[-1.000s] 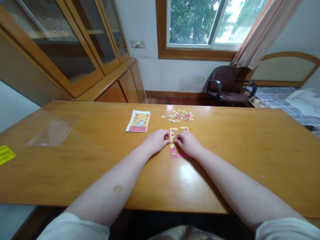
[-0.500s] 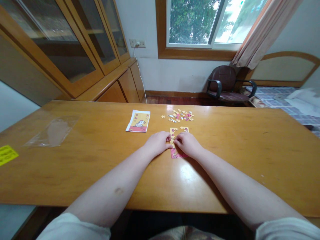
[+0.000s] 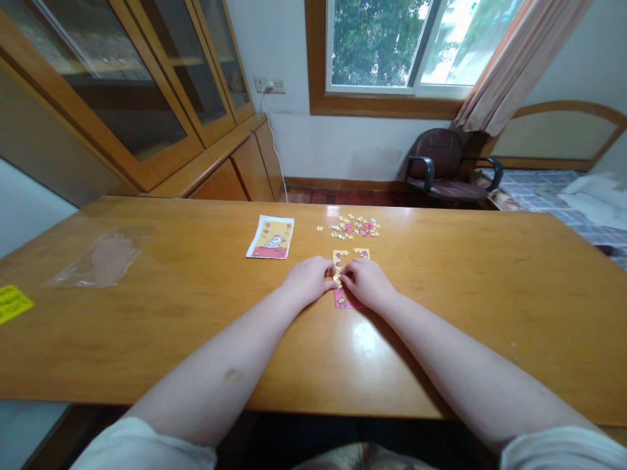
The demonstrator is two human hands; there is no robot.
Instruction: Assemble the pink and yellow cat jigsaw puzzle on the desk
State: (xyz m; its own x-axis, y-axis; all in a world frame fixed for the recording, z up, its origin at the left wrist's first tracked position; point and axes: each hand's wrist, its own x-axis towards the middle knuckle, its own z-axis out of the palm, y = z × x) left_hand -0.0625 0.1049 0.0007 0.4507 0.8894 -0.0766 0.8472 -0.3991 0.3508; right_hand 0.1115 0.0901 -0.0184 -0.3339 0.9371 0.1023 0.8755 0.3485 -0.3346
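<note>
Two hands of mine worked at the partly assembled jigsaw puzzle (image 3: 345,302) on the wooden table (image 3: 196,326) — left hand (image 3: 309,277) at its left edge, thumb and forefinger slightly parted; right hand (image 3: 369,281) over it, fingertips drawn narrow, though I couldn't tell whether they pinched a piece. Loose jigsaw pieces (image 3: 348,228) lay just beyond — picture card (image 3: 272,238) to their left.

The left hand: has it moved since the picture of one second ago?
Yes, slightly: judged against the unmoved picture card, the left hand has shifted rightward and a little nearer the person, beside the unfinished jigsaw puzzle.
</note>
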